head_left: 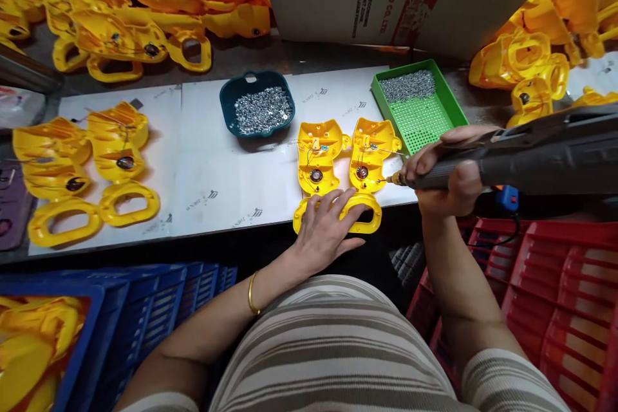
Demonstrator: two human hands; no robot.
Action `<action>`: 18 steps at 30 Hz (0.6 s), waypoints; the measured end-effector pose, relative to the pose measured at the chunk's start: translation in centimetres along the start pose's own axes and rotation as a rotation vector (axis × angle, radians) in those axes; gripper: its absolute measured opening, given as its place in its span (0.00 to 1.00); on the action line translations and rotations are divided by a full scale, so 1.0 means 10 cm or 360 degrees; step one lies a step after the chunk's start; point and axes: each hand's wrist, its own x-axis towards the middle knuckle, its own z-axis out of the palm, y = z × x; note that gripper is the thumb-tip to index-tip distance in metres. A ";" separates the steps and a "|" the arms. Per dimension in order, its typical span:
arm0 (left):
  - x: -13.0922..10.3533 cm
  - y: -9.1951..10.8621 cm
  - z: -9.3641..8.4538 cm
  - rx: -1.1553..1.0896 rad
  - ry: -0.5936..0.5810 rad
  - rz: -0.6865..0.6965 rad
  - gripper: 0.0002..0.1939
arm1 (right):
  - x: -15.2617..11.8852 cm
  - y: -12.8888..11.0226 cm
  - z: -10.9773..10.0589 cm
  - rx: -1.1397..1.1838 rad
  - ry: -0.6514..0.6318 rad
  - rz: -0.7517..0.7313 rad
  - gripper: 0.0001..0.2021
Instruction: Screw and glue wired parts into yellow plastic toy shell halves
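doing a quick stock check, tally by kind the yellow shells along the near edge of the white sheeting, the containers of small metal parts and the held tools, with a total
Yellow shells: 4
Containers of small metal parts: 2 (dark tub, green tray)
Power tool in the right hand: 1
Total: 7

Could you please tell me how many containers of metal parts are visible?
2: a dark teal bowl near the middle, and a green tray to its right, just beyond the right hand.
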 end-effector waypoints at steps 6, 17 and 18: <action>0.01 0.01 0.05 0.0008 -0.0047 -0.0045 0.28 | 0.07 0.17 0.04 0.0091 -0.0060 -0.0065 0.14; 0.02 -0.01 0.05 -0.0097 -0.0084 -0.0035 0.25 | 0.10 0.31 0.06 0.0052 -0.0138 0.0047 0.13; 0.02 -0.01 0.05 -0.0110 -0.0086 -0.0032 0.25 | 0.10 0.32 0.06 0.0045 -0.0141 0.0052 0.14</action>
